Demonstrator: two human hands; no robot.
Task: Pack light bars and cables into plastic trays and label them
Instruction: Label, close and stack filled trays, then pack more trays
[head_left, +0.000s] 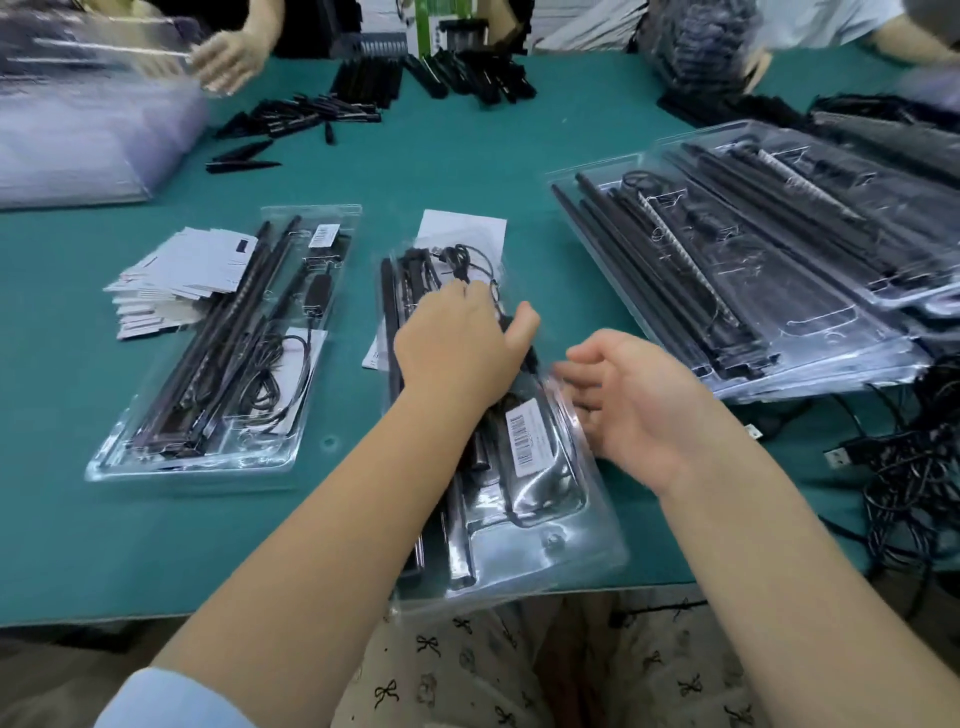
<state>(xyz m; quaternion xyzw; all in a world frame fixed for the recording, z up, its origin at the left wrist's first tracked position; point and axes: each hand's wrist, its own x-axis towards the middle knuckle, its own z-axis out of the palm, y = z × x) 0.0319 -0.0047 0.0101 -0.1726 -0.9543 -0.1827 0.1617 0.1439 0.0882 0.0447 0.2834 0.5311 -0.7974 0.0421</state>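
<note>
1. Pressing down on the contents of the middle tray (566, 525), the left hand (457, 343) is lying palm down with its fingers (475, 293) stretched forward over the black cable (470, 262); they are flat rather than curled, so I judge the hand is seating the cable in its recess, not lifting it.
2. The right hand (631, 400) is sitting just beside the tray's right edge, palm turned inward, fingers (574, 374) loosely bent and touching the clear plastic. Whether they are pinching the rim or only steadying it, I cannot tell; bracing the tray so it does not slide seems the likely reason.
3. The middle tray is lying lengthwise on the green worktop (447, 166), its near end overhanging the edge toward the person's lap. Light bars (387, 312) are running along its left side, and a barcode label (524, 434) is already sitting on the part near the right hand, so this tray looks nearly finished.
4. A white paper sheet (462, 226) is showing under the tray's far end.
5. To the left, a second packed tray (332, 218) is lying beside a loose stack of white cards (182, 270), probably kept within reach for inserting.
6. On the right, a pile of filled trays (779, 332) is leaning in overlapping layers, with loose USB cables (909, 467) heaped in front of it as supply.
7. Across the worktop, another person's hand (226, 60) is handling clear packaging.
</note>
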